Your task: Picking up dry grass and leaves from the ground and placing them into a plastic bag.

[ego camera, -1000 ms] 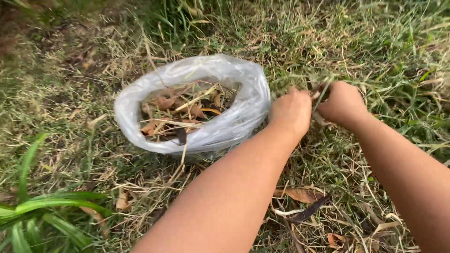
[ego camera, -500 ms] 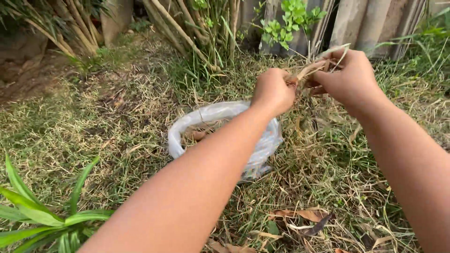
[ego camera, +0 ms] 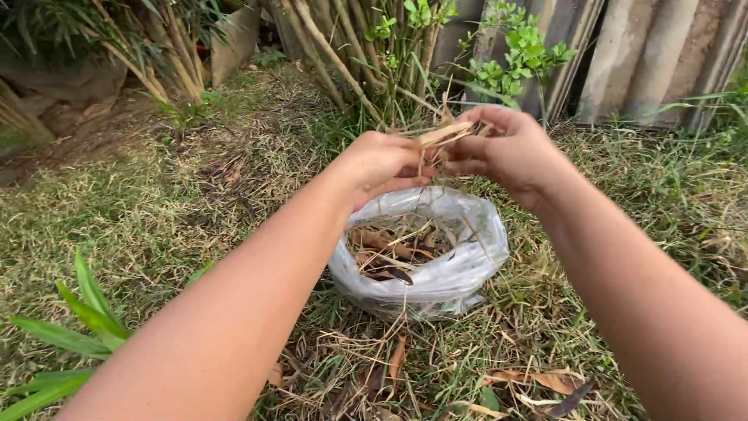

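My left hand (ego camera: 382, 165) and my right hand (ego camera: 506, 152) are raised together above a clear plastic bag (ego camera: 467, 265). Both hands grip a bundle of dry grass and stalks (ego camera: 440, 134) between them, fingers closed around it. The bag sits open on the grass below the hands, its rim rolled down, with brown dry leaves and twigs (ego camera: 393, 253) inside. The stalk ends stick out past my fingers toward the fence.
Dry and green grass covers the ground. Fallen brown leaves (ego camera: 538, 380) lie in front of the bag. Bamboo-like stems (ego camera: 335, 54) and a green shrub (ego camera: 518, 54) stand behind, before a corrugated fence (ego camera: 647, 62). A long-leafed plant (ego camera: 70, 327) grows at lower left.
Both hands rose from the ground beside the bag, lifting the dry grass bundle, and now hold it over the bag's opening. The view tilted up toward the fence.
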